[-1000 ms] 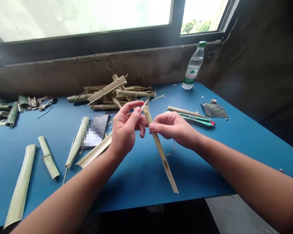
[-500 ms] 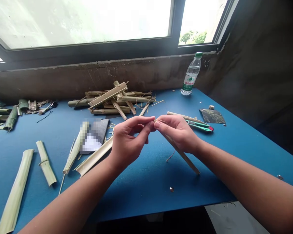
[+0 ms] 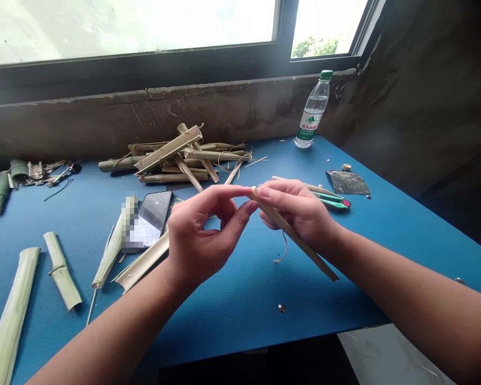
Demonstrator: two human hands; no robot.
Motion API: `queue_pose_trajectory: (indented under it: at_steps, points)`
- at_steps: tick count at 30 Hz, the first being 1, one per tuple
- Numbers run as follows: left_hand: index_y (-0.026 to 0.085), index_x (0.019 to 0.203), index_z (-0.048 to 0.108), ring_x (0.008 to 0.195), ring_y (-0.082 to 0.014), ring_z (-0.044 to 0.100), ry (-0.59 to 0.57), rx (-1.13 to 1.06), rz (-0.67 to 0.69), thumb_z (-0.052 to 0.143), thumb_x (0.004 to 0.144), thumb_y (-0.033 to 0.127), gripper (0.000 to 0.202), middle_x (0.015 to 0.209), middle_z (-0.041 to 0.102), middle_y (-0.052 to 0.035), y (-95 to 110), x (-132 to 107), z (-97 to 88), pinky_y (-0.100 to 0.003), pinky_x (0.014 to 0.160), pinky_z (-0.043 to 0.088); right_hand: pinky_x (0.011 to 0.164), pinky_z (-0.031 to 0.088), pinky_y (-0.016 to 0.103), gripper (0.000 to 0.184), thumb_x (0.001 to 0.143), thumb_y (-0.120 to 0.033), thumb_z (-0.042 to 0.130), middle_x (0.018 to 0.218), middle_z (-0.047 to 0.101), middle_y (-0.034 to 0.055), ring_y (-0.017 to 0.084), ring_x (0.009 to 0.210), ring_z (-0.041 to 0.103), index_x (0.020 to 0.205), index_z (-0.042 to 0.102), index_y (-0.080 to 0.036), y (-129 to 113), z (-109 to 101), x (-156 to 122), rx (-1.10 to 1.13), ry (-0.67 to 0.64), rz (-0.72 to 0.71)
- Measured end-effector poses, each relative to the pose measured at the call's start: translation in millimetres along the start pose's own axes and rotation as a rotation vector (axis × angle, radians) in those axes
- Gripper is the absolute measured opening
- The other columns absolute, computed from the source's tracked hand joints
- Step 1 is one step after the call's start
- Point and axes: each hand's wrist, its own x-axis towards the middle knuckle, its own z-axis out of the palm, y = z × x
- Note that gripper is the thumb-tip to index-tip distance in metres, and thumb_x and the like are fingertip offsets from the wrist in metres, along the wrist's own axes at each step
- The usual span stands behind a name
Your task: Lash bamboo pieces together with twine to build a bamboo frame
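Observation:
A narrow bamboo strip (image 3: 300, 243) slants from its upper end between my hands down to the lower right. My right hand (image 3: 300, 208) is closed round its upper part, thumb along the top. The index finger and thumb of my left hand (image 3: 208, 230) pinch at the strip's tip from the left; the other fingers curl beneath. A thin reddish string (image 3: 282, 254) hangs below my right hand, its upper end hidden. Just beyond that hand lie a green utility knife (image 3: 331, 200) and another bamboo piece (image 3: 282, 179), both partly covered.
A pile of split bamboo (image 3: 176, 160) lies toward the wall. Left of my arm are a phone (image 3: 156, 211), a bamboo trough (image 3: 144, 262) and loose bamboo pieces (image 3: 62, 272). A water bottle (image 3: 312, 112) stands at the back, near a dark sandpaper sheet (image 3: 348, 183). A small metal stud (image 3: 281, 308) sits near the front edge.
The strip's tip now shows between my hands, and its lower end has swung slightly right. My left finger and thumb have parted a little. The view has shifted slightly.

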Motion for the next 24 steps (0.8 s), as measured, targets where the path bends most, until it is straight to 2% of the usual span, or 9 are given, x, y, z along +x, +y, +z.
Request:
queue_pose_trajectory:
  at_steps: [5, 9, 15, 17, 19, 22, 24]
  points:
    - [0.018, 0.11, 0.081, 0.059, -0.0062, 0.062, -0.019, -0.022, -0.005, 0.089, 0.085, 0.01, 0.028, 0.074, 0.074, 0.0035, 0.2, 0.6, -4.1, -0.018, 0.057, 0.053, 0.049, 0.016, 0.028, 0.036, 0.101, -0.037, 0.075, 0.057, 0.033, -0.0078, 0.009, 0.051, 0.023, 0.073, 0.065, -0.017, -1.3, 0.1, -0.9, 0.065, -0.026, 0.061]
    - [0.022, 0.111, 0.082, 0.059, -0.0083, 0.064, -0.036, -0.098, -0.084, 0.089, 0.086, 0.012, 0.027, 0.077, 0.075, 0.0025, -0.4, 0.0, -4.7, -0.02, 0.053, 0.055, 0.049, 0.014, 0.029, 0.034, 0.098, -0.038, 0.077, 0.058, 0.03, -0.008, 0.009, 0.051, 0.02, 0.074, 0.065, -0.017, -2.8, -2.3, -0.2, 0.058, -0.046, 0.085]
    - [0.023, 0.107, 0.08, 0.061, -0.0096, 0.063, -0.065, -0.191, -0.145, 0.091, 0.086, 0.016, 0.024, 0.079, 0.072, 0.0022, -3.8, -2.8, 0.1, -0.022, 0.053, 0.056, 0.051, 0.017, 0.029, 0.044, 0.102, -0.055, 0.067, 0.064, 0.021, -0.0071, 0.011, 0.055, 0.016, 0.082, 0.073, -0.017, -7.3, -12.5, 4.7, -0.052, -0.01, 0.182]
    - [0.022, 0.105, 0.079, 0.058, -0.0087, 0.06, -0.069, -0.204, -0.178, 0.091, 0.087, 0.018, 0.022, 0.077, 0.069, 0.0029, -5.1, -2.2, 1.4, -0.022, 0.051, 0.054, 0.051, 0.015, 0.029, 0.042, 0.102, -0.056, 0.068, 0.065, 0.021, -0.007, 0.011, 0.056, 0.016, 0.086, 0.075, -0.017, -8.5, -14.5, 5.6, -0.075, -0.017, 0.186]
    - [0.021, 0.103, 0.078, 0.055, -0.0078, 0.058, -0.07, -0.22, -0.231, 0.089, 0.089, 0.02, 0.018, 0.077, 0.068, 0.0029, -6.3, -0.3, 2.3, -0.022, 0.049, 0.051, 0.051, 0.016, 0.028, 0.037, 0.099, -0.053, 0.074, 0.064, 0.028, -0.0068, 0.011, 0.056, 0.02, 0.089, 0.075, -0.017, -9.4, -15.0, 5.5, -0.127, -0.026, 0.155]
    - [0.02, 0.104, 0.075, 0.055, -0.0076, 0.06, -0.07, -0.243, -0.287, 0.084, 0.094, 0.024, 0.014, 0.081, 0.07, 0.0015, -8.2, 2.4, 2.8, -0.023, 0.049, 0.049, 0.057, 0.031, 0.026, 0.032, 0.088, -0.045, 0.089, 0.072, 0.053, -0.0022, 0.012, 0.065, 0.042, 0.089, 0.077, -0.016, -9.8, -13.7, 4.0, -0.28, -0.028, 0.042]
    - [0.02, 0.105, 0.073, 0.057, -0.0078, 0.062, -0.074, -0.258, -0.3, 0.081, 0.097, 0.024, 0.012, 0.086, 0.072, 0.0002, -9.6, 2.9, 2.2, -0.023, 0.049, 0.049, 0.063, 0.038, 0.027, 0.033, 0.084, -0.044, 0.092, 0.079, 0.061, 0.0011, 0.015, 0.076, 0.051, 0.088, 0.077, -0.015, -9.2, -12.7, 2.8, -0.354, -0.016, -0.012]
